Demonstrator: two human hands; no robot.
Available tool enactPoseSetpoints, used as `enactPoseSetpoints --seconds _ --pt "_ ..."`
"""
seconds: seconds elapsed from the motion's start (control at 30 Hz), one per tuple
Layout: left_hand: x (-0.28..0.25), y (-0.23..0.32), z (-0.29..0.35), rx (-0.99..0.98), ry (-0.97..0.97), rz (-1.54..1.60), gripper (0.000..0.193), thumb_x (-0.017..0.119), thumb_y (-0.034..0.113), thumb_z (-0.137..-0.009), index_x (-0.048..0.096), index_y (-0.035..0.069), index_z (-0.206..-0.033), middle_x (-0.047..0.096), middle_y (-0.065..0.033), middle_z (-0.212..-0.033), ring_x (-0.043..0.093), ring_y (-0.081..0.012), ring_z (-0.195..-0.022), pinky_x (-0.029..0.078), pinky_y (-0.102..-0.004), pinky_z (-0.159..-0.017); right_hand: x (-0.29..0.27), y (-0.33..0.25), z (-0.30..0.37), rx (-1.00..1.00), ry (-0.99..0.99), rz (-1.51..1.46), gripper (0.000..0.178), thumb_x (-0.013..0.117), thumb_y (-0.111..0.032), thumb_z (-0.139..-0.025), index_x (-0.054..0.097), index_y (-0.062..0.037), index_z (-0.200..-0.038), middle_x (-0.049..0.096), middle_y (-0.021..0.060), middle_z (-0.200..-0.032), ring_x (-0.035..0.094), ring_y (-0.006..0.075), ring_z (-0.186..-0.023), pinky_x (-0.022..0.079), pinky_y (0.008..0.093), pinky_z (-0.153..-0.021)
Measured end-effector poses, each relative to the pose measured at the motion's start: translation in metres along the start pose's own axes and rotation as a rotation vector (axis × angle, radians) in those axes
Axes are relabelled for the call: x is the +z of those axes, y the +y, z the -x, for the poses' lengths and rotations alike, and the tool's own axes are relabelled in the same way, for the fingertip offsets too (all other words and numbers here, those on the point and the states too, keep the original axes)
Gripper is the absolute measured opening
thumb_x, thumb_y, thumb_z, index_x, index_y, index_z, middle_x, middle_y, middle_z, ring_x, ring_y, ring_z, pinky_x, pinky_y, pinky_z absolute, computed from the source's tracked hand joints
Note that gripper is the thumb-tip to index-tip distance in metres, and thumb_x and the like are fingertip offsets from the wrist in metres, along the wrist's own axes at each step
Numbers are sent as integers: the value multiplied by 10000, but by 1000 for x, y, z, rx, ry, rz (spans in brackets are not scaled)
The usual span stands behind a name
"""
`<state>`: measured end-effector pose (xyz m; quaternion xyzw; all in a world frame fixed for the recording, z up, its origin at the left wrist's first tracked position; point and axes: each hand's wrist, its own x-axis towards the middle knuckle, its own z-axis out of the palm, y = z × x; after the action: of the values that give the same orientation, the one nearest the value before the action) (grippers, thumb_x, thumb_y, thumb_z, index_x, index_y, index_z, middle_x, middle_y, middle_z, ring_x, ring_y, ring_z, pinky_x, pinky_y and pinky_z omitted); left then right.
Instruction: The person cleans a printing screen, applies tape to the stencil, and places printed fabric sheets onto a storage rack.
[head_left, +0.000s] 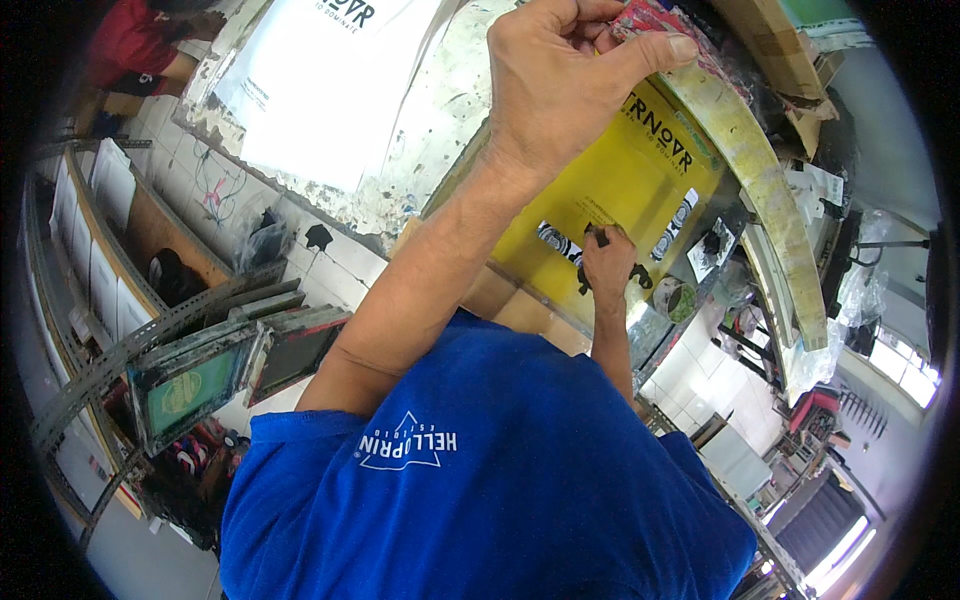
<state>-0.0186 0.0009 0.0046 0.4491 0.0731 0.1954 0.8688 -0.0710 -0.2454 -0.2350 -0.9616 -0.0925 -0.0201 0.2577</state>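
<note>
A screen printing frame point(570, 235) with yellow mesh and black lettering lies in front of me, black smears and two black-and-white patches on it. High in the view, my left hand point(560, 85) is closed at the frame's far bar, thumb across its edge. Red patterned material point(650, 20) shows beside those fingers; exactly how they grip is partly hidden. Lower on the mesh, my right hand point(608, 265) is closed over a small dark thing point(598, 236) whose kind I cannot make out. Left of the frame lies a printed white sheet point(320, 95).
The sheet lies on a paint-spotted table point(425, 130). A small container point(675, 298) with green contents stands by the frame's right end. Several smaller screens point(190, 390) lean in a metal rack at lower left. Another person in red point(125, 45) is at the upper left.
</note>
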Motion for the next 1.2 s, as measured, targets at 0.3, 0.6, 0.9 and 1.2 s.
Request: enactPoseSetpoints --seconds 0.3,0.6,0.9,1.2 --pt "4 5 4 13 17 76 292 803 98 -844 658 -97 -1006 715 -113 -856 636 -77 -705 528 -214 -600 -2 -4 -5 22 -17 -21 115 666 -100 -787 678 14 -801 667 201 -830 652 392 -809 526 448 -740" --pt "-8 -10 -3 114 11 -144 294 823 128 -832 678 -81 -979 693 -62 -805 577 -43 -664 476 -191 -564 -2 -7 2 19 -41 -13 165 693 -140 -797 697 19 -837 682 193 -851 659 376 -781 512 420 -736" --pt "-5 -5 0 68 13 -81 316 838 150 -820 681 -80 -970 692 -61 -792 580 -40 -655 468 -190 -545 1 -14 -4 -30 -46 -39 142 676 -120 -787 695 6 -849 670 198 -845 655 384 -799 524 432 -735" --pt "-9 1 0 77 22 -186 311 838 148 -816 686 -75 -971 664 -33 -761 551 -31 -624 452 -188 -529 2 -10 0 -16 -33 -30 131 664 -116 -792 665 14 -789 655 211 -829 637 403 -800 513 474 -726"
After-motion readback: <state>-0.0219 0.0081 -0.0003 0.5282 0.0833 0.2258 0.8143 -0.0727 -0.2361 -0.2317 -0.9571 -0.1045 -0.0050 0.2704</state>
